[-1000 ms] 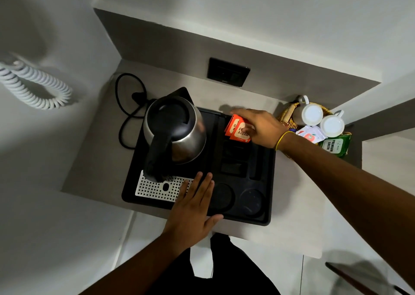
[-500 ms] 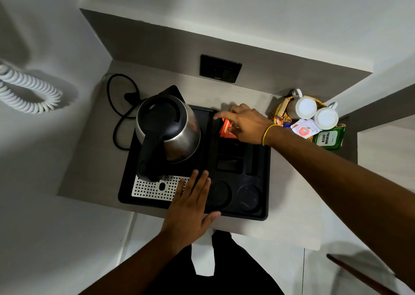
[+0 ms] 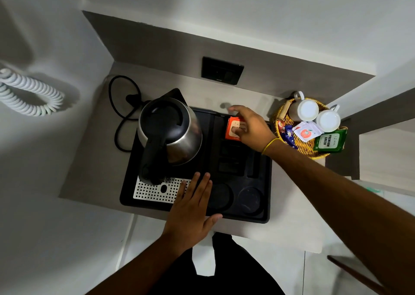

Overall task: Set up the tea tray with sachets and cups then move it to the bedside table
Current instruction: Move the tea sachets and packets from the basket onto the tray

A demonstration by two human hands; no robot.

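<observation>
- Here we see the black tea tray (image 3: 268,182) lying on a pale shelf (image 3: 94,160) set in a wall niche, its near rim close to the shelf's front edge.
- At nine o'clock on the tray stands a steel kettle (image 3: 170,133), its handle over a perforated drip plate (image 3: 152,191).
- Our left hand (image 3: 190,211) lies flat and spread at six o'clock, fingers on the tray, gripping nothing.
- Our right hand (image 3: 249,128) reaches to twelve o'clock, fingertips on an orange sachet (image 3: 232,129) in the far compartment; we cannot tell whether it is pinched or just touched.
- At five o'clock two round cup wells (image 3: 250,199) lie bare.
- At two o'clock, just beside the tray's right rim, a wicker basket (image 3: 301,146) holds two white cups (image 3: 306,110), a green sachet (image 3: 329,141) and smaller packets.
- Bare shelf shows left of the tray, crossed by the black cord (image 3: 121,115).
</observation>
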